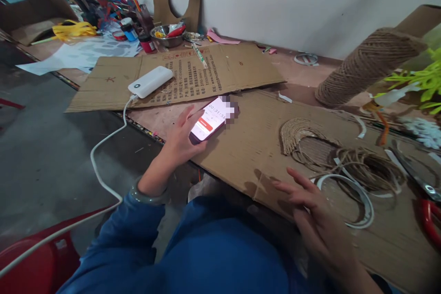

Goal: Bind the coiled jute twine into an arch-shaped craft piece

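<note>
My right hand (317, 218) is nearest me, empty, its fingers loosely spread over the brown cardboard sheet (248, 147), just beside a white ring (369, 207). Red-handled scissors (429, 189) lie on the far right, and beyond the ring sit a loose coil of twine (389, 170) and a curved patch of twine rows (291, 135). My left hand (177, 142) grips the phone (210, 119) by its near end, thumb on one side and fingers on the other, at the left edge of that sheet — I can't tell whether the phone rests on it. Its screen reads 00:31:58 above a red button; the far end is blurred out by blocks. Past it, a white cable (99, 177) runs up to a white power bank (151, 81) lying on the printed cardboard (248, 76), which carries rows of black Chinese characters, a web address beginning "www" and red symbols, most too small to read. To the right leans a big cone of twine (368, 66). Farther back, a metal bowl (165, 43) holds something red and something yellow; beside it stand a magenta jar (147, 44), a blue jar (129, 33) with a white lid — labels unreadable — and a dark holder (145, 20) with an orange stick in it.
</note>
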The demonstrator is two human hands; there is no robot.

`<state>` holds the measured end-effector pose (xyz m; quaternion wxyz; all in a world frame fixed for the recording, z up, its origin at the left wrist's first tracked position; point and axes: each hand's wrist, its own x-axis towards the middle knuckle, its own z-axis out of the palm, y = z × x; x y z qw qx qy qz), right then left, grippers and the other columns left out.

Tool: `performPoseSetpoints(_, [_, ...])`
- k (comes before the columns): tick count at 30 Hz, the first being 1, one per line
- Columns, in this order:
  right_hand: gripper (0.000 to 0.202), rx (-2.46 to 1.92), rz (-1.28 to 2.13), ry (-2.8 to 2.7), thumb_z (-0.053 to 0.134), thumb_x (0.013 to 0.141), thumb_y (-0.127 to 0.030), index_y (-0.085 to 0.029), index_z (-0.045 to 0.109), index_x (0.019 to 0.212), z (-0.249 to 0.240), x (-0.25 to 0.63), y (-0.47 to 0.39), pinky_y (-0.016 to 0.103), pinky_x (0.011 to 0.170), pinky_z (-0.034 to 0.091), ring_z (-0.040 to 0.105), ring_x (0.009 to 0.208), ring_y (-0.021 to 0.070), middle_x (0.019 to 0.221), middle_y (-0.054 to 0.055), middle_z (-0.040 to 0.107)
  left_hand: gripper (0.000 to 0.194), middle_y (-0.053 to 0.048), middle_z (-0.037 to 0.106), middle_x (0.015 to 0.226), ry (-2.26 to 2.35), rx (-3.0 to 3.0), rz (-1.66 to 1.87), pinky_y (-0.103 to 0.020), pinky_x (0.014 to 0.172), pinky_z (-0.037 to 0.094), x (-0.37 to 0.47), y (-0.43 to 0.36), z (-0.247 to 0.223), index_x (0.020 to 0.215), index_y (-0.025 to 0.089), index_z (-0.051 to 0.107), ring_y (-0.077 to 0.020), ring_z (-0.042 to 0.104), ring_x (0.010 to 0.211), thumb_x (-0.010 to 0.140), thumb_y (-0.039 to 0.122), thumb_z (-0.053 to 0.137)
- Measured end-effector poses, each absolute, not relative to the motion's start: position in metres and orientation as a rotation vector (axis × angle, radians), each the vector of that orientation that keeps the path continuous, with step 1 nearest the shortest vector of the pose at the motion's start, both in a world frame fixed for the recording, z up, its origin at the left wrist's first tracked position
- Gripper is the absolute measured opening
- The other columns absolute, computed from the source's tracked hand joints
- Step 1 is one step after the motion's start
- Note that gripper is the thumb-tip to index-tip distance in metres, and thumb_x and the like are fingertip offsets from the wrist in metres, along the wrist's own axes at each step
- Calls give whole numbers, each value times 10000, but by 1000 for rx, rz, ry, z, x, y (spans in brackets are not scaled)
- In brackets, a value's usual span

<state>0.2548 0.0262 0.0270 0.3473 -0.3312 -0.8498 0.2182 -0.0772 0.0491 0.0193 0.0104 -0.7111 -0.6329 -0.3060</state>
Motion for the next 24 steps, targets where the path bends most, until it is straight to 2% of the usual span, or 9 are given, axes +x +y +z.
performPoseSetpoints(4, [222,-866,553,-2197,466,826,-74,-258,511,942,27,255,27,424,923,534,520,1286,232,1036,40,741,749,-183,361,1504,-2032,-2180,-883,-487,1100,386,-87,64,21,1376,211,417,-336,381,1385,687,202,710])
performPoseSetpoints(14, [207,-882,568,-2187,479,830,-84,-256,528,933,25,254,26,428,924,532,527,1278,234,1049,33,739,771,-203,402,1472,-2300,-1964,-958,-540,1128,319,-98,88,22,1395,154,398,-354,347,1399,684,269,673])
performPoseSetpoints(19, [212,-876,553,-2204,475,826,-85,-255,527,943,25,255,25,433,919,536,529,1277,240,1062,36,736,838,-244,335,1502,-2431,-2001,-861,-541,1132,306,-98,91,26,1436,93,331,-385,259,1433,681,263,651])
performPoseSetpoints(24, [208,-865,534,-2192,481,821,-92,-255,528,942,23,256,26,437,910,541,539,1268,255,1050,38,740,857,-236,265,1541,-2484,-1999,-883,-547,1146,274,-101,93,23,1446,137,306,-382,190,1458,683,274,672])
